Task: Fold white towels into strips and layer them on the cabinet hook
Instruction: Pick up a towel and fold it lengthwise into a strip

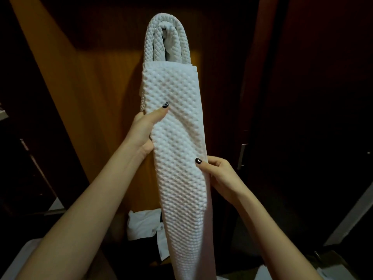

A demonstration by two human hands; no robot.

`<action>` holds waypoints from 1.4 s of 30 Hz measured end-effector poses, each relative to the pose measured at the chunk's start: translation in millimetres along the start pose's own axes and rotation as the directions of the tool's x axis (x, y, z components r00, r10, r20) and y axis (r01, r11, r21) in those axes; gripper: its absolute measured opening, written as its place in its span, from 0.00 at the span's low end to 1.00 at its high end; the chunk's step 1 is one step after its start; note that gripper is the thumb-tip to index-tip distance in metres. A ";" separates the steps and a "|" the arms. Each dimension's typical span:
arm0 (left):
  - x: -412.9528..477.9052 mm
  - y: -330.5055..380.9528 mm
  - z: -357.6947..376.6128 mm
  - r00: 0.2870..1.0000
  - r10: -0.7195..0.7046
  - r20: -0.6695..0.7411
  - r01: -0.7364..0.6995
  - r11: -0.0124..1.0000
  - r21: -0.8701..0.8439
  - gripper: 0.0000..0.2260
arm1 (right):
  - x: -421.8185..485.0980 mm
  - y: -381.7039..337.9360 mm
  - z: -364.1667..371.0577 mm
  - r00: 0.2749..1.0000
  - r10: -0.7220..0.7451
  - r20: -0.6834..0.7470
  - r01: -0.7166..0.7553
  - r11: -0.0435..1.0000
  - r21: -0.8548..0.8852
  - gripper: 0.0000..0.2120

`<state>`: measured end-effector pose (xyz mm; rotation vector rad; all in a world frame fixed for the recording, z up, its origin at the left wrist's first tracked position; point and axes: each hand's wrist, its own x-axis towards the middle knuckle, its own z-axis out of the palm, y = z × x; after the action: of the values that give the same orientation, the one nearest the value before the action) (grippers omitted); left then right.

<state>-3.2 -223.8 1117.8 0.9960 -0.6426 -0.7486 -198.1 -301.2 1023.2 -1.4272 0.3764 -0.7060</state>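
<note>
- Your left hand (144,128) grasps the left edge of the front towel strip (177,148), thumb on its face.
- Your right hand (221,174) pinches the strip's right edge, lower down.
- The strip hangs in front of the wooden cabinet panel (96,98).
- More folded towels (167,17) loop over the top behind it; the hook is hidden.
- A white garment (143,223) lies below.

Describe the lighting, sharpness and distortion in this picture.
Head view: dim, uneven light; a warm patch lights the orange-brown wooden cabinet panel, while both sides sink to near black. Head view: the white waffle-textured towel strip is brightest, sharp enough to show its bumps, without glare. Head view: wide-angle stretch lengthens the left forearm toward the corner.
</note>
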 end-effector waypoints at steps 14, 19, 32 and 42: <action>3.1 7.7 3.6 0.983 -0.173 0.066 0.175 0.984 -0.018 0.17 | 6.2 0.9 12.3 0.991 -0.134 -0.010 0.135 0.990 0.043 0.16; -11.3 -41.7 -40.4 0.960 -0.159 0.233 0.182 0.980 -0.083 0.22 | 12.7 0.9 21.6 0.972 -0.214 -0.101 0.210 0.977 -0.046 0.18; -92.5 -143.0 -18.2 0.979 -0.115 0.168 0.131 0.988 -0.087 0.12 | 24.7 -17.2 8.8 0.952 -0.270 -0.145 0.213 0.923 -0.319 0.13; -56.4 -87.9 11.6 0.996 -0.022 0.089 0.039 0.981 -0.192 0.18 | -24.0 27.9 -27.0 0.972 -0.223 -0.068 0.171 0.879 -0.445 0.05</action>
<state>-67.6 -214.7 1035.4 0.7995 -0.6173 -0.8680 -227.0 -306.7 988.3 -1.8748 0.5086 -0.9135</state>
